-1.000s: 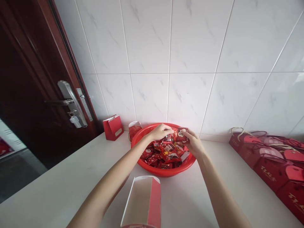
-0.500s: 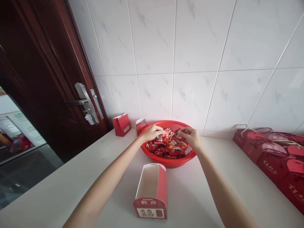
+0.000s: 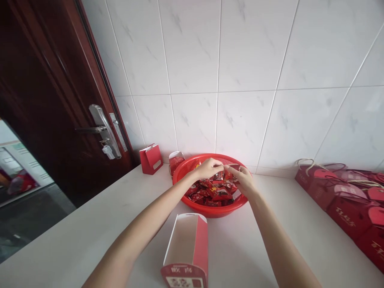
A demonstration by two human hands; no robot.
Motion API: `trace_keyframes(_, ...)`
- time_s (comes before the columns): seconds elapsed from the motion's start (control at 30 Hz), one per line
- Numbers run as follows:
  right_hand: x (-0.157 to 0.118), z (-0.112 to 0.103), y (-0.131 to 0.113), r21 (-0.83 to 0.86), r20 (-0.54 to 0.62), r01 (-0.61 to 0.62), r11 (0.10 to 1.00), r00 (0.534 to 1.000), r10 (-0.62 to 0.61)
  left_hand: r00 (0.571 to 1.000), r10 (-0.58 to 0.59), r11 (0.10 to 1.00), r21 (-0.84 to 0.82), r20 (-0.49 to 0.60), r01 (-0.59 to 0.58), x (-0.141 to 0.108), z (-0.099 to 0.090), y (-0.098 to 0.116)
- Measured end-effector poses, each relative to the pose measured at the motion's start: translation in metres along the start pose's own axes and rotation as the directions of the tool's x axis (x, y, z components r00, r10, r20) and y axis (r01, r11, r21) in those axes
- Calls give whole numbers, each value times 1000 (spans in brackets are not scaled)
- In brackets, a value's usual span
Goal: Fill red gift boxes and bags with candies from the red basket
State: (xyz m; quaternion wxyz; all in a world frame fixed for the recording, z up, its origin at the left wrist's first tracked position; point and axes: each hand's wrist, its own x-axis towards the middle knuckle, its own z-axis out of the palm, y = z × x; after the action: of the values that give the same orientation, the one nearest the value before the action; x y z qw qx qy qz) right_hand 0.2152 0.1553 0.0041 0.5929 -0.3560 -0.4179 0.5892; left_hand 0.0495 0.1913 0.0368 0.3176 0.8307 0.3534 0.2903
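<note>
A red plastic basket point(image 3: 207, 212) full of red-wrapped candies point(image 3: 220, 194) stands against the wall. Over its middle is my left hand point(image 3: 208, 169), fingers pinched and turned down. What is between those fingertips, if anything, is hidden. My right hand point(image 3: 245, 180) is over the basket's right side, thumb and fingers closed on a dark red candy packet point(image 3: 235, 166). The fingertips of both hands nearly meet at this packet. Closer to me, an open red-and-white paper box point(image 3: 186, 244) lies with its hollow side up; its inside looks bare.
A closed red gift box point(image 3: 151, 159) and a small open box point(image 3: 176, 161) stand left of the basket. Several red gift bags point(image 3: 342, 200) with rope handles line the right side. A brown door point(image 3: 60, 80) with keys in its lock is at the left.
My left hand has moved right across the basket, towards my right hand. My right hand stays at the basket's right side with the packet. The view has shifted slightly.
</note>
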Motion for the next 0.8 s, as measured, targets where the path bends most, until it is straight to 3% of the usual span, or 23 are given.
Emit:
trace_keyframes(0.1,4,-3,-1,76,-62,-23,997,998,27,998,30,999,32,-57,-28,13,6,-3)
trace_keyframes(0.2,9,-6,0,172,-174,-32,985,983,62,980,38,996,89,-195,-21,25,10,-7)
trace_keyframes(0.33,11,-7,0,181,-178,-57,982,980,90,950,19,984,175,-311,38,37,15,-10)
trace_keyframes(0.47,8,-4,0,163,-81,-57,985,994,71,954,-22,994,98,-298,53,43,22,-10)
trace_keyframes(0.57,8,-3,-1,136,-144,-24,990,989,44,961,-43,998,-55,-275,29,40,20,-9)
trace_keyframes(0.63,10,-3,-1,144,-251,4,990,968,33,971,-96,991,-116,-219,72,32,14,-6)
trace_keyframes(0.7,12,-5,-1,168,-335,40,985,942,19,987,-156,987,-54,-41,154,21,8,-2)
trace_keyframes(0.73,12,-5,-1,180,-365,57,982,931,12,979,-181,983,28,89,180,14,6,0)
trace_keyframes(0.8,12,-6,-2,193,-393,66,979,919,15,916,-229,959,239,328,154,1,7,4)
